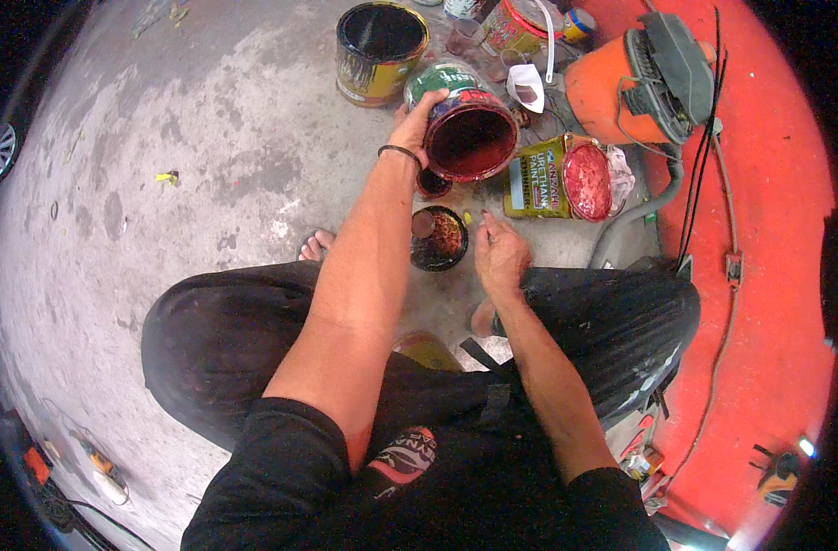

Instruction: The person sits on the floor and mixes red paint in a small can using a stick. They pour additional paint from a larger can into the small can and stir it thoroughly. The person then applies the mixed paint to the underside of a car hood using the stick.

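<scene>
My left hand (418, 125) grips a paint can (451, 81) by its side. The can is tipped toward me, its open mouth showing dark red paint inside and round the rim. Partly hidden below that mouth is a small cup (433, 184) with dark red in it. Nearer me on the floor lies a round black-rimmed lid (451, 241), smeared red and brown, with a small round brownish piece on its left part. Just right of the lid, my right hand (503, 254) is closed with its fingers curled; what they hold, if anything, is hidden.
A rectangular thinner tin (538, 184) with a red-stained top stands at the right. Behind are a large black-topped can (368, 78), a red-and-yellow bucket (520, 28) and an orange vacuum cleaner (603, 87) with a grey hose. Cables run over the red surface (777, 230).
</scene>
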`<state>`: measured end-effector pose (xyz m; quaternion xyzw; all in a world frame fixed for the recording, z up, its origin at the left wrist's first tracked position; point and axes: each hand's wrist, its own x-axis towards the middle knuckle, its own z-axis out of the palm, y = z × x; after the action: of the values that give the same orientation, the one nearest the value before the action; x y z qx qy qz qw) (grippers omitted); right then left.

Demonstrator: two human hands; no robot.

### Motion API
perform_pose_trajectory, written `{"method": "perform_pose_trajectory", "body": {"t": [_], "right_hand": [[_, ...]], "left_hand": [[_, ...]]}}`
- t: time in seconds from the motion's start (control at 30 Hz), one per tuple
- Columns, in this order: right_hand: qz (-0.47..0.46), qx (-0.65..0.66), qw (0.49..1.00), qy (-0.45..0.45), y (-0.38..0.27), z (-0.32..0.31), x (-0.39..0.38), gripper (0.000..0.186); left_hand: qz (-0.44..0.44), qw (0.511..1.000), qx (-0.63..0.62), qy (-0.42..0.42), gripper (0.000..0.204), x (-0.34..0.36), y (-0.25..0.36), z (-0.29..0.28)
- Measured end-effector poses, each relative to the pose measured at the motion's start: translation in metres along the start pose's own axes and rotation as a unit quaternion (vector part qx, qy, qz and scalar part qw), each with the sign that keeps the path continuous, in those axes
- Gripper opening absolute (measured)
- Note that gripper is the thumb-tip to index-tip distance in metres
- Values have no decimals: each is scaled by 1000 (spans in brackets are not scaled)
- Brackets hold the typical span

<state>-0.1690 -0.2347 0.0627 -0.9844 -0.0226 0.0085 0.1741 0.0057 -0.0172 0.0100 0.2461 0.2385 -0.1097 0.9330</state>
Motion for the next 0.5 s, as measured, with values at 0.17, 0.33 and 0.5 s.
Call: {"method": "perform_pose_trajectory", "body": {"t": [0.17,0.33,0.5], "right_hand": [[-10,39,999,16,-7,18,-5,35],[52,57,997,-19,-23,26,-4,34],[77,85,993,-28,-40,27,-10,35]], "left_hand": [[-5,999,26,22,126,-3,-5,1],[-9,999,23,38,133,-2,-6,-6],[-10,998,7,59,119,2,-9,-9]]}}
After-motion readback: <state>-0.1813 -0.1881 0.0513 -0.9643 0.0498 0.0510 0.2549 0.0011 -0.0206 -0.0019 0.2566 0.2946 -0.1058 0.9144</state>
